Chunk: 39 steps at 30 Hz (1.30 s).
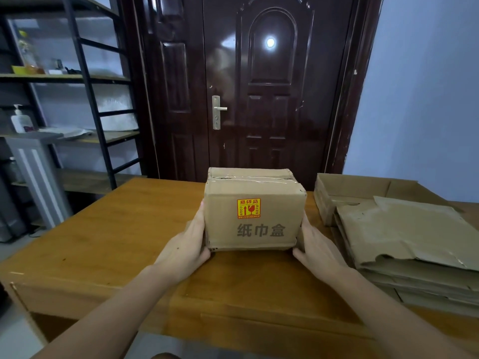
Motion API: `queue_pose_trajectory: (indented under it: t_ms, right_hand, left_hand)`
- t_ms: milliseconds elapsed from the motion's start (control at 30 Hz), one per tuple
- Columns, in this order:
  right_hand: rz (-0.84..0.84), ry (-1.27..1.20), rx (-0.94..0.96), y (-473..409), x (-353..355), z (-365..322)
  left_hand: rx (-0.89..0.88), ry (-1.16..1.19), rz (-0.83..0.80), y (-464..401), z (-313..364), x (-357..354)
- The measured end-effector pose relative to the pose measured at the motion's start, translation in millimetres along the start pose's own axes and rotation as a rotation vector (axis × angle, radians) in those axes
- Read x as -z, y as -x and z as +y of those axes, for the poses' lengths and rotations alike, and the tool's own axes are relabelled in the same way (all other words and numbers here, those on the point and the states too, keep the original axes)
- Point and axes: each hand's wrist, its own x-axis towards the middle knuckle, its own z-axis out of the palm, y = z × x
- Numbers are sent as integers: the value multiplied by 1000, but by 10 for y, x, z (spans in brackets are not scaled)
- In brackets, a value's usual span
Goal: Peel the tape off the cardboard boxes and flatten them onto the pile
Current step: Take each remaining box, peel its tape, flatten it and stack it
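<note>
A closed cardboard box (269,203) with a red and yellow fragile sticker and grey printed characters stands on the wooden table (116,229), near its middle. Clear tape (248,179) runs along the seam on its top. My left hand (189,242) lies flat against the box's left side, fingers straight and thumb at the lower front corner. My right hand (315,247) presses the right side the same way. Flattened cardboard lies in a pile (404,237) on the table to the right of the box.
An open, partly flattened box (350,187) lies behind the pile at the back right. A dark brown door (259,86) stands behind the table. A metal shelf rack (77,99) with bottles is at the left.
</note>
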Motion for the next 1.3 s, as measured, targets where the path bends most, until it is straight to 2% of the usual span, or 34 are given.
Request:
queue_pose_trajectory:
  t_ms: [133,500,633,833,967,1067,1167,1233,1300]
  right_hand:
    - [2,-9,4,-12,11,4]
    - [-185,-47,81,-105,174,-5]
    - [-264,-48,57,-18,91,30]
    - [-361,-367,-70,27,42,-68]
    - [-371,-548,-205,-10,74,-271]
    - [-291,-646,-338,-41,39,-390]
    - [-108,-775,-400,-83,31,-511]
    - [44,-640,-324,-87,43,-602]
    - [194,-288,-160,-49,102,-710]
  left_hand:
    - [-36,17,-35,21,-47,9]
    - [-12,64,-220,-137,-57,207]
    - [-2,49,-225,-22,-71,173]
    - [89,176,-246,274,-104,38]
    - [123,209,-205,387,52,-30]
    - [125,160,-197,473,160,-104]
    - [161,62,-209,580,249,-208]
    - [162,-40,-205,638,333,-267]
    - [167,-117,-200,681,461,-308]
